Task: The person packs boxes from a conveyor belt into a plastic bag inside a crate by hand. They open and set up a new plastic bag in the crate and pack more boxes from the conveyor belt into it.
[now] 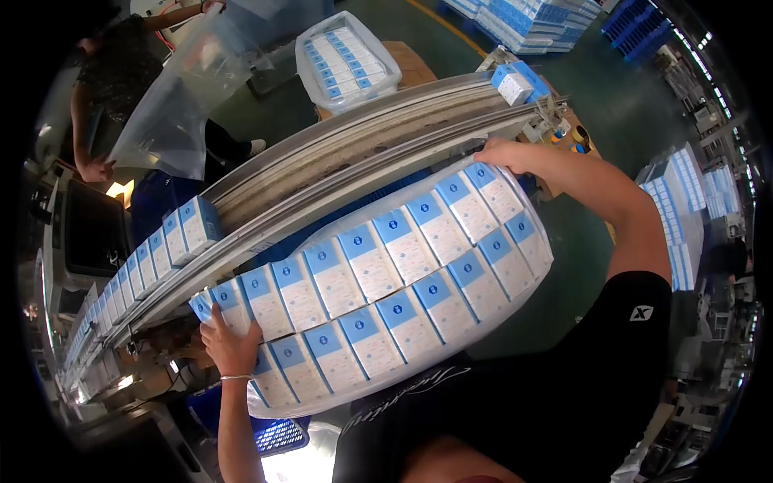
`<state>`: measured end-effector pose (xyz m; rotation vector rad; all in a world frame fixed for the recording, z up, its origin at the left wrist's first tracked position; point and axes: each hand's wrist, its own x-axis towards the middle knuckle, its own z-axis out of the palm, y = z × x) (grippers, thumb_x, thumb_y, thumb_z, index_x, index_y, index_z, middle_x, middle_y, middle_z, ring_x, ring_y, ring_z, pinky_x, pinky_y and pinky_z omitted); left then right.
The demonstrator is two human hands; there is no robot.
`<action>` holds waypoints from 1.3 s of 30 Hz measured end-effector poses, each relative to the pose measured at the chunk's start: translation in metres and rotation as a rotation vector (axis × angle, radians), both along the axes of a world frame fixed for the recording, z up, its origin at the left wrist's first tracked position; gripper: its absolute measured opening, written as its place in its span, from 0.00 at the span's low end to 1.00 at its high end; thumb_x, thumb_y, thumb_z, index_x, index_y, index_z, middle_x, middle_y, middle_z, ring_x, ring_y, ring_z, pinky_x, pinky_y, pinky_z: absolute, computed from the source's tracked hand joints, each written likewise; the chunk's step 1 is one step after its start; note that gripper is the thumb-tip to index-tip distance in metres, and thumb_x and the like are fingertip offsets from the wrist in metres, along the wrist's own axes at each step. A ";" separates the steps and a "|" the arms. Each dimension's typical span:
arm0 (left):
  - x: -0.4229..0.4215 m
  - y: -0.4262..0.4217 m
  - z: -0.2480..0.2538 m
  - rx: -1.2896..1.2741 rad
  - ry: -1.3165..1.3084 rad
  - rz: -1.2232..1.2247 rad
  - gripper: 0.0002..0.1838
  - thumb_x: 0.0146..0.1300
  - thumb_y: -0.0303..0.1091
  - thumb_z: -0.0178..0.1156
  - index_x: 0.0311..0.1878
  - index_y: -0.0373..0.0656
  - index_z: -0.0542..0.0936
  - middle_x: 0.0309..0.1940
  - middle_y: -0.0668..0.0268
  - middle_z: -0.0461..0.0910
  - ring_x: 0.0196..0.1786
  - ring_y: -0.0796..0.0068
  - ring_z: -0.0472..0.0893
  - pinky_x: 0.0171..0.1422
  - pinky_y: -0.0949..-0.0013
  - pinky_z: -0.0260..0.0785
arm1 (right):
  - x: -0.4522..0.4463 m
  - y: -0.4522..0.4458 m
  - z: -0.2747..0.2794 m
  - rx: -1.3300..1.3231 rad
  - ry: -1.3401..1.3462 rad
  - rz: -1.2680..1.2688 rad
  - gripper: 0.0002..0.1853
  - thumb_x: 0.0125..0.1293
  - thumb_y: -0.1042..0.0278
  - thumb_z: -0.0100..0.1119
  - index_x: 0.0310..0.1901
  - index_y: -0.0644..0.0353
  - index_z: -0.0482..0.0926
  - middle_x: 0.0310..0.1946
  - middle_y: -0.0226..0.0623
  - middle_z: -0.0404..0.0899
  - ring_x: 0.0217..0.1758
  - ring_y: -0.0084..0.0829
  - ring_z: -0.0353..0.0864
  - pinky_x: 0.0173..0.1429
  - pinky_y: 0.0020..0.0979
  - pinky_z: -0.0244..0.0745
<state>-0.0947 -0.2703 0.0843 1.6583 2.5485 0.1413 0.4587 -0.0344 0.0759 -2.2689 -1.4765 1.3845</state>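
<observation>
Two rows of blue-and-white packs (366,274) lie side by side in a clear plastic bag (338,400) in front of me. At the near left end, my left hand (232,344) grips the end pack (203,306), thumb and fingers on either side. My right hand (506,156) is closed on the bag's edge at the far right corner, beside the last pack of the upper row. Its fingertips are partly hidden.
Beyond the bag runs a curved conveyor (346,137), with packs queued at left (161,245) and a couple more packs (515,83) at its right end. Another filled bag (348,60) stands behind it. A co-worker (121,72) holds a clear plastic bag (189,97). A blue basket (278,435) sits below.
</observation>
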 end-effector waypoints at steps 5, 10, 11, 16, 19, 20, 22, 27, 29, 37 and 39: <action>0.005 -0.004 0.008 -0.001 -0.005 0.006 0.49 0.46 0.53 0.66 0.71 0.45 0.59 0.58 0.36 0.61 0.59 0.36 0.66 0.63 0.44 0.60 | 0.019 -0.011 -0.023 0.618 0.220 0.197 0.09 0.60 0.68 0.62 0.39 0.63 0.79 0.31 0.32 0.80 0.35 0.24 0.79 0.41 0.25 0.73; 0.007 -0.007 0.021 -0.023 -0.014 -0.007 0.48 0.47 0.57 0.66 0.69 0.45 0.62 0.54 0.41 0.64 0.57 0.40 0.67 0.62 0.45 0.60 | 0.035 -0.028 -0.013 0.492 0.345 0.199 0.08 0.54 0.79 0.65 0.35 0.63 0.76 0.30 0.27 0.76 0.34 0.21 0.76 0.41 0.23 0.72; 0.008 -0.006 0.024 -0.039 -0.018 0.009 0.47 0.47 0.58 0.66 0.69 0.45 0.63 0.53 0.42 0.64 0.56 0.40 0.67 0.62 0.46 0.60 | 0.024 -0.026 -0.010 0.573 0.155 0.293 0.10 0.53 0.79 0.66 0.36 0.63 0.76 0.29 0.28 0.76 0.33 0.23 0.76 0.41 0.23 0.72; -0.006 -0.020 0.024 0.026 0.003 -0.087 0.48 0.49 0.65 0.64 0.68 0.46 0.65 0.52 0.41 0.65 0.54 0.42 0.69 0.59 0.49 0.62 | -0.095 -0.072 0.093 0.942 -0.221 0.694 0.19 0.51 0.74 0.67 0.45 0.58 0.75 0.41 0.38 0.75 0.47 0.37 0.76 0.53 0.33 0.71; -0.021 -0.033 0.033 0.005 0.021 -0.175 0.47 0.55 0.65 0.60 0.71 0.45 0.61 0.51 0.42 0.66 0.52 0.43 0.70 0.59 0.51 0.64 | -0.226 -0.089 0.091 0.917 0.233 1.010 0.25 0.57 0.65 0.66 0.55 0.58 0.71 0.56 0.41 0.67 0.61 0.42 0.68 0.65 0.38 0.65; -0.030 -0.034 0.030 0.082 -0.103 -0.191 0.44 0.59 0.61 0.59 0.72 0.45 0.59 0.51 0.42 0.68 0.51 0.44 0.72 0.58 0.52 0.65 | -0.275 -0.088 0.077 0.874 0.364 1.064 0.27 0.59 0.63 0.66 0.59 0.57 0.70 0.61 0.41 0.64 0.66 0.43 0.66 0.69 0.40 0.63; -0.050 -0.031 0.023 0.280 -0.287 -0.223 0.38 0.68 0.50 0.53 0.74 0.44 0.51 0.47 0.42 0.73 0.46 0.45 0.76 0.55 0.52 0.68 | -0.376 -0.076 0.038 1.052 0.435 1.158 0.33 0.63 0.51 0.63 0.65 0.57 0.67 0.65 0.47 0.64 0.64 0.45 0.69 0.64 0.40 0.69; -0.163 -0.005 -0.032 0.111 -1.130 0.041 0.24 0.64 0.36 0.59 0.61 0.38 0.68 0.43 0.60 0.81 0.40 0.75 0.82 0.43 0.74 0.75 | -0.476 -0.109 0.036 0.567 0.329 1.232 0.35 0.58 0.40 0.63 0.60 0.56 0.73 0.50 0.51 0.80 0.52 0.49 0.80 0.56 0.40 0.74; -0.157 0.008 -0.037 -0.393 -1.238 -0.051 0.27 0.60 0.37 0.65 0.61 0.42 0.69 0.44 0.63 0.81 0.41 0.73 0.82 0.44 0.70 0.77 | -0.473 -0.106 0.030 0.500 0.411 1.222 0.32 0.58 0.45 0.66 0.59 0.58 0.74 0.51 0.50 0.80 0.53 0.47 0.80 0.54 0.38 0.75; -0.153 0.033 -0.024 -1.061 -0.566 -0.200 0.15 0.55 0.40 0.68 0.42 0.41 0.83 0.31 0.55 0.84 0.32 0.67 0.85 0.36 0.65 0.81 | -0.484 -0.121 0.026 0.710 0.404 1.116 0.32 0.58 0.35 0.61 0.52 0.54 0.76 0.40 0.44 0.84 0.44 0.48 0.82 0.49 0.43 0.75; -0.123 0.027 0.006 -0.909 0.110 -0.588 0.10 0.55 0.34 0.61 0.36 0.38 0.85 0.37 0.50 0.85 0.36 0.59 0.86 0.40 0.63 0.78 | -0.477 -0.127 0.038 0.682 0.309 1.095 0.26 0.58 0.43 0.65 0.50 0.55 0.77 0.43 0.44 0.83 0.46 0.45 0.83 0.48 0.39 0.76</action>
